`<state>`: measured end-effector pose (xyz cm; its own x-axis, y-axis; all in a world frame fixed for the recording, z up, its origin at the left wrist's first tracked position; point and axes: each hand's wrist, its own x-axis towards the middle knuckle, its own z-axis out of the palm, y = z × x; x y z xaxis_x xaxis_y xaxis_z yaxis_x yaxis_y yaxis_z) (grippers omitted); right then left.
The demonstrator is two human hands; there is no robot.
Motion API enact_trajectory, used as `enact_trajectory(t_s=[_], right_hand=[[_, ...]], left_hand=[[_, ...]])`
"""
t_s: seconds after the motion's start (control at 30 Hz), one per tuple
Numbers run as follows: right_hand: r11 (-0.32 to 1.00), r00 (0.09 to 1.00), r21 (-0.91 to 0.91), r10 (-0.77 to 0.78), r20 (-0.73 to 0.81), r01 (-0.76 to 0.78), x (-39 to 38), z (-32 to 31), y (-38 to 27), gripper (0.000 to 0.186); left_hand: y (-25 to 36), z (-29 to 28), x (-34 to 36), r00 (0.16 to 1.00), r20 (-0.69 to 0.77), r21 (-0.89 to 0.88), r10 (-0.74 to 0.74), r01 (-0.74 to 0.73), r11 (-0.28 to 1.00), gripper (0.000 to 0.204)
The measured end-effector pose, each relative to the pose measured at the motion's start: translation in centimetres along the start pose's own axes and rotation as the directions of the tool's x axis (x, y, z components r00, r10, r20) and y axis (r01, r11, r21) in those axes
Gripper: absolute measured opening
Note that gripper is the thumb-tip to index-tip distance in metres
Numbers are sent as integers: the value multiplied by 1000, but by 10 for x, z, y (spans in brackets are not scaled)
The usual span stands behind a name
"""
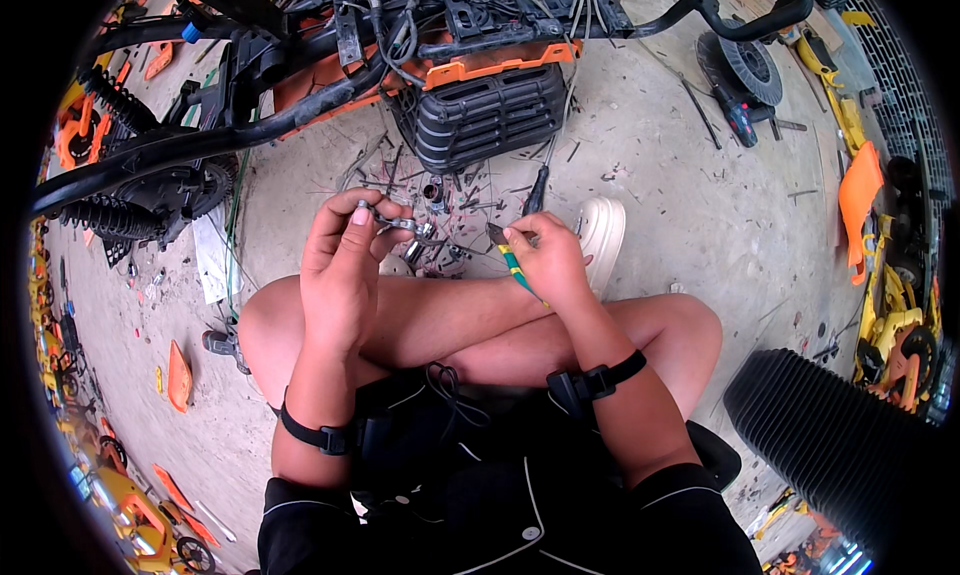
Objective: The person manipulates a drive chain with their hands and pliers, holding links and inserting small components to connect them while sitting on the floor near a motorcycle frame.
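Note:
My left hand (342, 255) is closed in a pinch, thumb against fingers, on a small silver metal fitting (403, 224). My right hand (553, 262) is wrapped round a hand tool (515, 266) with a green-and-yellow handle and a dark end. The palm hides part of this tool, so I cannot tell its exact kind. The two hands are apart, above my crossed legs. Just beyond them, small metal parts and scraps of wire (437, 191) lie scattered on the concrete floor. A black-handled tool (537, 190) lies beyond my right hand.
Ahead stands a vehicle frame (330, 115) with black tubes, loose cables and a ribbed black box (490, 120). A cordless drill (736, 120) lies by a round disc (748, 67) at right. A large ribbed black object (810, 415) is close at lower right. An orange panel (860, 205) lies beyond.

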<state>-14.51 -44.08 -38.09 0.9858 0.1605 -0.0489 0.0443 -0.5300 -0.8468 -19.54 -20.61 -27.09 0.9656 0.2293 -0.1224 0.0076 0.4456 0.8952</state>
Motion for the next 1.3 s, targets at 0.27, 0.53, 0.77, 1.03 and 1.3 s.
enact_trajectory(t_s=[0.27,0.53,0.77,1.03,1.3], right_hand=[[991,995,-121,63,71,-54,-1,-3,-6,19],[999,999,-17,-26,44,27,-5,6,9,13],[825,781,325,204,591,-462,-13,12,12,54],[476,642,545,57,764,-690,-13,-5,-25,68],[140,892,896,240,382,-422,11,-22,-13,55]], left_hand=[[0,0,0,999,21,-14,26,-26,1000,21],[2,1,-3,985,137,-130,102,-84,988,20],[12,11,-19,963,261,-278,61,15,960,20],[13,16,-34,895,433,-441,106,108,891,12],[16,13,-26,815,574,-352,81,157,923,9]])
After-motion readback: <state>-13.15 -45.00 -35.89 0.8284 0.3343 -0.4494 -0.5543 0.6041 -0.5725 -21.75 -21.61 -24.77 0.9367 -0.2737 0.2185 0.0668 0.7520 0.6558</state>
